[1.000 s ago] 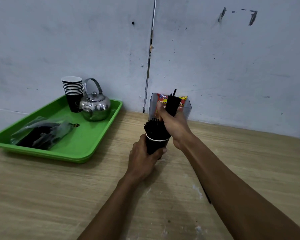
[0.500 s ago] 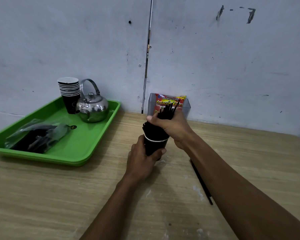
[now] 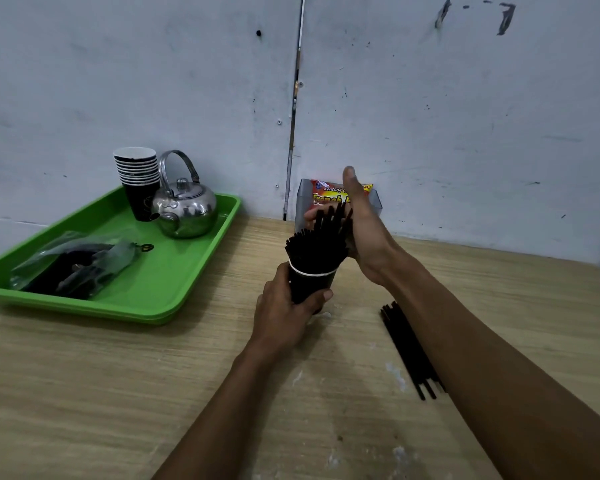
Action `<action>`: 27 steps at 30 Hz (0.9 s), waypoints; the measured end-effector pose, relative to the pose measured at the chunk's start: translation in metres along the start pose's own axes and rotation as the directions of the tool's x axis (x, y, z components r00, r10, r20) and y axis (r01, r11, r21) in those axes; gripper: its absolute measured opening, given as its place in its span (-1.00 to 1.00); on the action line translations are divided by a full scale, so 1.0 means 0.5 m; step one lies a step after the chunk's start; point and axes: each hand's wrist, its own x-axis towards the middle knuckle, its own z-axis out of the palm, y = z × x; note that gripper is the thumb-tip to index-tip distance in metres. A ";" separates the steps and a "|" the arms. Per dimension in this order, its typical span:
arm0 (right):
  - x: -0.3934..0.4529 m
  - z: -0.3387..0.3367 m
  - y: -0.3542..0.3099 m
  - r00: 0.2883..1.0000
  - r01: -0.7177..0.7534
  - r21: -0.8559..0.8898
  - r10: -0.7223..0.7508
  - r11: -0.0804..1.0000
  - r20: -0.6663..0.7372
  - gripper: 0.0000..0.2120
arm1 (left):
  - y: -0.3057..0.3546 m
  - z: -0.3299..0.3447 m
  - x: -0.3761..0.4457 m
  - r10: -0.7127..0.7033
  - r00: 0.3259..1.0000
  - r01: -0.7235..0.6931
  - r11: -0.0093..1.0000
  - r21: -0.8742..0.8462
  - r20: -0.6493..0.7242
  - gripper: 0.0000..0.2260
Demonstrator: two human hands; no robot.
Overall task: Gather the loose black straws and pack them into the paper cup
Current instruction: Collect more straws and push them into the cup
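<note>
Bare table (image 3: 118,393) lies open in front; green tray (image 3: 160,299) blocks the left, clear box (image 3: 303,202) the back.

paper cup (image 3: 311,285): black, upright, crammed with straws (image 3: 317,244) | loose straws (image 3: 409,351): flat on table, right

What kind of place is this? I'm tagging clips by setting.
Probably a small drinks stall's prep corner: stacked paper cups and a metal kettle on a green tray, plus a snack packet.

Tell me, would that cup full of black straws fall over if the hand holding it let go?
Probably it could tip: the paper cup is narrow and the straws stand well above its rim, fanning outward. The left hand grips it, perhaps steadying it. It likely feels light, since paper and thin straws weigh little.
</note>
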 end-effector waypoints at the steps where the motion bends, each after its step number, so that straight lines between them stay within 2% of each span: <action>1: 0.000 0.003 -0.001 1.000 -0.014 -0.030 0.014 0.999 -0.017 -0.25 | 0.001 -0.001 -0.001 0.001 1.000 -0.001 1.000 0.000 0.000 -0.41; 3: 0.002 0.011 0.001 0.997 -0.050 -0.121 0.042 0.991 -0.071 -0.37 | 0.003 -0.001 -0.002 0.002 1.000 -0.002 1.000 0.001 0.000 -0.41; 6: 0.003 0.020 0.007 0.996 -0.051 -0.209 0.033 0.977 -0.088 -0.65 | 0.005 -0.002 -0.002 0.002 1.000 -0.002 1.000 0.009 -0.002 -0.44; 9: 0.000 0.017 0.012 0.997 -0.013 -0.245 -0.006 0.969 -0.078 -0.75 | 0.006 -0.003 -0.002 0.000 1.000 0.000 1.000 0.009 0.002 -0.45; 12: -0.007 0.012 0.009 0.999 -0.034 -0.263 0.028 0.964 -0.027 -0.69 | 0.008 -0.003 -0.003 0.004 1.000 -0.005 1.000 0.012 0.009 -0.42; 15: -0.011 0.007 -0.003 0.995 -0.103 -0.245 0.095 0.964 -0.044 -0.48 | 0.008 -0.003 -0.003 0.005 1.000 -0.005 1.000 0.012 0.006 -0.44; 18: -0.006 0.006 -0.023 0.995 0.001 -0.279 -0.028 0.960 -0.093 -0.35 | 0.007 -0.004 -0.004 -0.002 1.000 0.002 1.000 0.008 0.010 -0.43; 20: -0.016 0.009 -0.032 0.974 0.194 -0.456 -0.228 0.868 -0.019 -0.42 | 0.007 -0.004 -0.004 0.000 1.000 0.000 1.000 0.007 0.015 -0.43; 22: -0.021 0.011 -0.027 0.935 0.333 -0.684 -0.319 0.649 0.154 -0.45 | 0.006 -0.005 -0.004 0.005 1.000 -0.005 1.000 0.007 0.015 -0.45; 24: -0.024 0.012 -0.013 0.943 0.332 -0.797 -0.182 0.504 0.278 -0.37 | 0.007 -0.006 -0.005 0.007 1.000 -0.007 1.000 0.008 0.017 -0.46; 25: -0.025 0.012 -0.006 0.944 0.324 -0.813 -0.116 0.484 0.308 -0.32 | 0.008 -0.006 -0.006 0.006 1.000 -0.006 1.000 0.007 0.020 -0.47; 27: -0.027 0.009 0.005 0.952 0.296 -0.804 -0.089 0.516 0.293 -0.27 | 0.010 -0.006 -0.007 0.008 1.000 -0.008 1.000 0.000 0.025 -0.47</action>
